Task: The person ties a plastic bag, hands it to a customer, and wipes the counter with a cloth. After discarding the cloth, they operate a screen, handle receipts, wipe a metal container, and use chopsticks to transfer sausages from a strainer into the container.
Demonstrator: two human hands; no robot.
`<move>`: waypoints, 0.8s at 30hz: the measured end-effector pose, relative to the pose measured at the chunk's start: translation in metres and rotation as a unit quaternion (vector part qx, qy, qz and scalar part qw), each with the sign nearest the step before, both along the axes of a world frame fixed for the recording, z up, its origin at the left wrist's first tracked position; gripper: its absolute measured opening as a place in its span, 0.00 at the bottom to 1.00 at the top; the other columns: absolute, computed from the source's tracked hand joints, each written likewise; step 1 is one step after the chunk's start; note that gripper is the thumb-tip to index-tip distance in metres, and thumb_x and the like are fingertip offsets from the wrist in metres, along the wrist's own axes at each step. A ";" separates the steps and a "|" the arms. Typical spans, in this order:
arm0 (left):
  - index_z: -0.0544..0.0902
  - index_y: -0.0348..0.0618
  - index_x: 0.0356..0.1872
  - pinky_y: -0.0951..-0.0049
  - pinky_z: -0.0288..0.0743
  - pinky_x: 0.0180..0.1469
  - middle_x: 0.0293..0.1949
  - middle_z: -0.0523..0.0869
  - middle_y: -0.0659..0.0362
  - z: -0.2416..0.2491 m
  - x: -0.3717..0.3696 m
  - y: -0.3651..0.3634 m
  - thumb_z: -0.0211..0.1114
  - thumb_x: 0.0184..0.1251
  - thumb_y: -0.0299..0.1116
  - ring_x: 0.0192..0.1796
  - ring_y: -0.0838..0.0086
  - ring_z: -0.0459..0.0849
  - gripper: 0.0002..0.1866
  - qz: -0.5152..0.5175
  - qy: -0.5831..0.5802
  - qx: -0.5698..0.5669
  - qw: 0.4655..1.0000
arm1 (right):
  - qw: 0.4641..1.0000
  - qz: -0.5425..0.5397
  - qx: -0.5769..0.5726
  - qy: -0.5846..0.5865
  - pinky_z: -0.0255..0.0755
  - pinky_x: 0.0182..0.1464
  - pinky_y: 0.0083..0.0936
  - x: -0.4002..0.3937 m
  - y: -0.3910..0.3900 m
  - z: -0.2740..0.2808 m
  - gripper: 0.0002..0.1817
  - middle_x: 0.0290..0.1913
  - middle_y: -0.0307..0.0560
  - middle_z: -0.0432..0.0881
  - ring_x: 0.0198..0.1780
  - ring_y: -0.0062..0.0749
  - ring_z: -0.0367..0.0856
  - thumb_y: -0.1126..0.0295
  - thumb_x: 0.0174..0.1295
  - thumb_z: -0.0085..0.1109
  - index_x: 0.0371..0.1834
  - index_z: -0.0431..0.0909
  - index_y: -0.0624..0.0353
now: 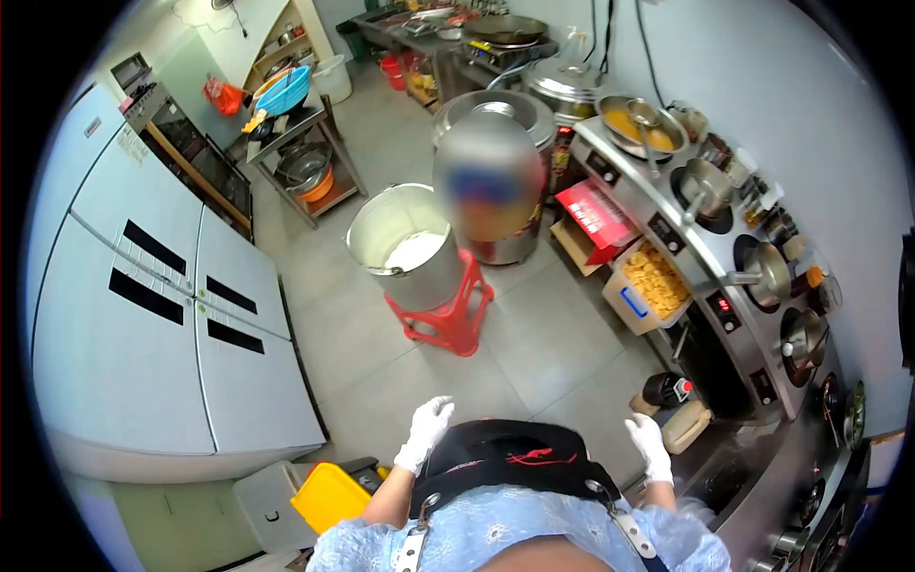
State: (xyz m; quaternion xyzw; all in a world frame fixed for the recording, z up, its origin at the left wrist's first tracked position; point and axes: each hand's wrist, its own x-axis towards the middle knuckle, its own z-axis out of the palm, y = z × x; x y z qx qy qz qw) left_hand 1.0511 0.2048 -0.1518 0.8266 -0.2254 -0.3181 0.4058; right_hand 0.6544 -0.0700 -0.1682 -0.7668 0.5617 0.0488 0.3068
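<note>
Head camera: gloved left hand (426, 431) and right hand (650, 446), each grip open and empty, flank a black apron (505, 456); steel pot (408, 246) on red stool (448, 319) at 12 o'clock.

Bright even light, strong fisheye warp, black corners, 1 blurred patch.

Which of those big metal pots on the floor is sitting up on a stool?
The open pot with white contents: it alone stands on the red plastic stool. The lidded pots behind it sit lower, with no stool showing.
</note>
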 end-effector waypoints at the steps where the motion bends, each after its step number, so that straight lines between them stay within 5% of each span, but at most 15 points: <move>1: 0.80 0.36 0.49 0.74 0.75 0.46 0.40 0.86 0.51 0.006 0.018 0.012 0.60 0.65 0.34 0.41 0.72 0.84 0.15 0.025 0.011 -0.019 0.999 | 0.994 0.082 0.049 0.057 0.61 0.65 0.35 0.048 0.008 0.016 0.27 0.58 0.58 0.75 0.63 0.47 0.70 0.54 0.60 0.54 0.56 0.74 0.64; 6: 0.79 0.33 0.51 0.79 0.73 0.48 0.41 0.86 0.55 0.024 0.091 0.046 0.59 0.66 0.31 0.43 0.77 0.82 0.15 0.132 0.096 -0.080 0.983 | 0.950 0.262 0.157 0.068 0.60 0.66 0.34 0.226 0.025 0.038 0.27 0.61 0.55 0.73 0.65 0.45 0.67 0.55 0.62 0.53 0.59 0.71 0.62; 12: 0.78 0.31 0.51 0.79 0.72 0.50 0.42 0.85 0.53 0.025 0.173 0.067 0.57 0.67 0.30 0.46 0.75 0.82 0.15 0.224 0.105 -0.106 0.963 | 0.882 0.463 0.053 0.072 0.62 0.64 0.36 0.418 0.022 0.064 0.26 0.57 0.57 0.75 0.62 0.46 0.70 0.55 0.63 0.52 0.59 0.72 0.61; 16: 0.78 0.31 0.51 0.78 0.73 0.50 0.41 0.86 0.53 0.035 0.236 0.094 0.57 0.68 0.30 0.45 0.75 0.82 0.15 0.290 0.019 -0.071 0.954 | 0.784 0.608 0.013 -0.128 0.68 0.57 0.41 0.568 0.057 0.094 0.23 0.51 0.58 0.78 0.54 0.51 0.75 0.56 0.60 0.54 0.52 0.74 0.63; 22: 0.79 0.31 0.49 0.77 0.74 0.44 0.36 0.86 0.55 0.035 0.321 0.156 0.56 0.67 0.30 0.37 0.76 0.82 0.14 0.459 0.031 -0.123 0.879 | 0.600 0.753 0.013 -0.269 0.72 0.46 0.43 0.748 0.156 0.104 0.18 0.36 0.56 0.79 0.43 0.53 0.78 0.58 0.57 0.57 0.38 0.75 0.64; 24: 0.80 0.31 0.47 0.78 0.74 0.42 0.33 0.85 0.55 0.018 0.358 0.184 0.56 0.67 0.29 0.35 0.76 0.81 0.14 0.479 0.035 -0.096 0.872 | 0.569 0.797 0.006 -0.204 0.73 0.44 0.43 0.797 0.182 0.107 0.18 0.34 0.55 0.80 0.43 0.51 0.79 0.56 0.57 0.57 0.36 0.76 0.63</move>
